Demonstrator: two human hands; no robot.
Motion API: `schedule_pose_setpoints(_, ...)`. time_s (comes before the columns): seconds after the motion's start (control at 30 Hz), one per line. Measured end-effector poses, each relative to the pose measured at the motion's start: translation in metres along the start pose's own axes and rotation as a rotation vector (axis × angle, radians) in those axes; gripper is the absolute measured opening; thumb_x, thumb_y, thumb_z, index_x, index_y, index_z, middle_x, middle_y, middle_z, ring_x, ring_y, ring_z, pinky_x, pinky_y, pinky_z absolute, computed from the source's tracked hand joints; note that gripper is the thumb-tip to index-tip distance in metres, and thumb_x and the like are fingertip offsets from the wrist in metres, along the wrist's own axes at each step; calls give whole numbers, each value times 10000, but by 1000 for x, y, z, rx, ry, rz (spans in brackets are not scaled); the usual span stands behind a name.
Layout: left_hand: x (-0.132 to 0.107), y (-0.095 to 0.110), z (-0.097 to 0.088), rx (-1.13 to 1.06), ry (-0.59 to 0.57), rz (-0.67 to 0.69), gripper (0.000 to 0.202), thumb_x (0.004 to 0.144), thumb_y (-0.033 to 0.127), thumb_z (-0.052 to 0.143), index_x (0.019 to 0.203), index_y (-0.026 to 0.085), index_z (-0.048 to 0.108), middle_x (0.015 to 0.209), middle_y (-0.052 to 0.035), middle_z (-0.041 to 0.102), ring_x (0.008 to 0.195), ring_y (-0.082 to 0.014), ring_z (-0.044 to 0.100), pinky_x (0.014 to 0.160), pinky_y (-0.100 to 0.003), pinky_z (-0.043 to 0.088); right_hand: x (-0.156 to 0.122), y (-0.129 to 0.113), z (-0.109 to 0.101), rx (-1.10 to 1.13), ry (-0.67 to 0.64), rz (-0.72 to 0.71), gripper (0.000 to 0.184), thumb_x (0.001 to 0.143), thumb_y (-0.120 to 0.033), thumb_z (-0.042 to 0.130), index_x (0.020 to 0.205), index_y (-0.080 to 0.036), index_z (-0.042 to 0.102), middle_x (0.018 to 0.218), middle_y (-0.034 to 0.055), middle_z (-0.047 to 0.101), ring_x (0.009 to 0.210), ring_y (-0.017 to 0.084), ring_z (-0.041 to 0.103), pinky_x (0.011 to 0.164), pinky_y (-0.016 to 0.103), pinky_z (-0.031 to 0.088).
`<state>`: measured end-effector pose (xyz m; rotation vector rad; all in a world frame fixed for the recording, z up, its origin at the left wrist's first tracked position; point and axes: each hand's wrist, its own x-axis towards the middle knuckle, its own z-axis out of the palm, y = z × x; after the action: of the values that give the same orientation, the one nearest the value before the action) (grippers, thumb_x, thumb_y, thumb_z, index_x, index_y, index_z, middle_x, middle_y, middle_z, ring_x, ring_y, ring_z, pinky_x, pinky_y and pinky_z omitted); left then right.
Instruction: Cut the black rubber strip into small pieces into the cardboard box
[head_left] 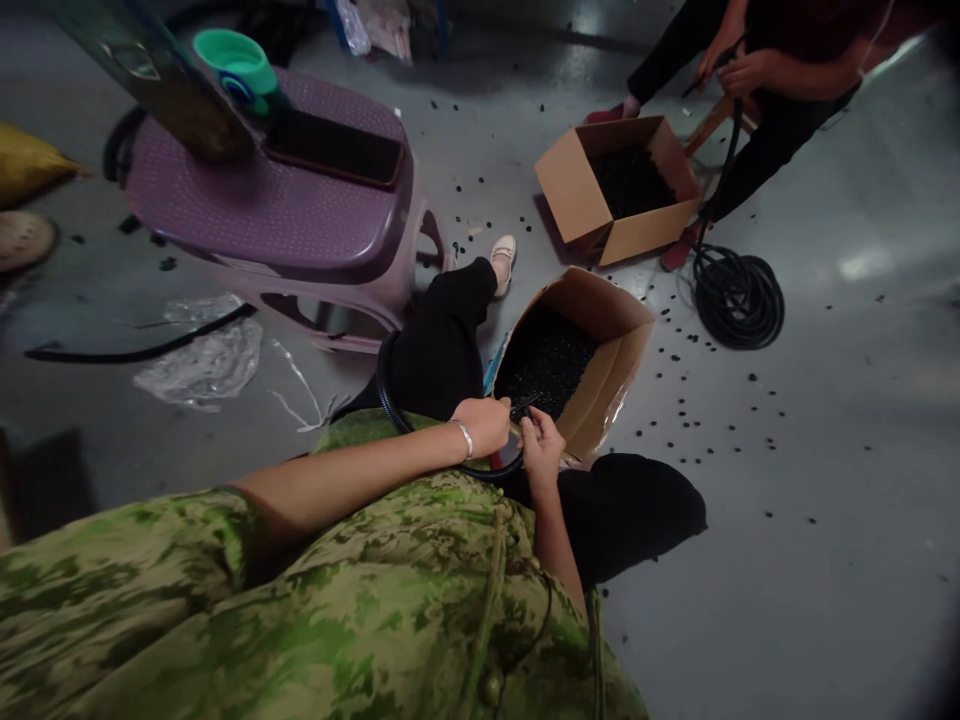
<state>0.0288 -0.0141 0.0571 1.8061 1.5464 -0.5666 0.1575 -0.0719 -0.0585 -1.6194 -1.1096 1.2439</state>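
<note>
My left hand (486,425), with a bracelet at the wrist, is closed around what look like small scissors (527,402). Their thin blades point right, over the near edge of an open cardboard box (626,335). Right beside it, my right hand (543,445) pinches the end of a black ribbed hose (388,385). The hose loops across my lap and passes below both wrists. Many small black pieces (551,360) fill the bottom of the box between my knees. The scissors' handles are hidden in my left hand.
A purple stool (337,235) on the left bears a phone (334,147), a green cup (236,65) and a dark bottle. Another person handles black hose above a second cardboard box (574,190). Coiled hose (739,300), plastic film (202,355) and scattered black bits lie on the floor.
</note>
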Motion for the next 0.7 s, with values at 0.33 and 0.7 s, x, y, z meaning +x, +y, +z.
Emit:
schedule_pose_setpoints(0.33, 5, -3, 16, 7, 56, 13, 292, 911, 273, 457, 1078, 103, 627, 1041, -185, 715, 975, -282, 699, 793, -339, 530, 5, 3, 2, 14, -11, 20, 387, 852, -418, 552, 1078, -132, 681, 709, 18, 642, 468, 95, 487, 486, 224, 430)
schedule_pose_setpoints(0.7, 6, -2, 14, 12, 34, 53, 304, 913, 252, 445, 1120, 93, 601, 1041, -194, 708, 1003, -279, 689, 819, -340, 526, 7, -1, -2, 28, -3, 46, 414, 839, -431, 565, 1089, -119, 674, 605, -7, 596, 452, 104, 483, 455, 220, 410)
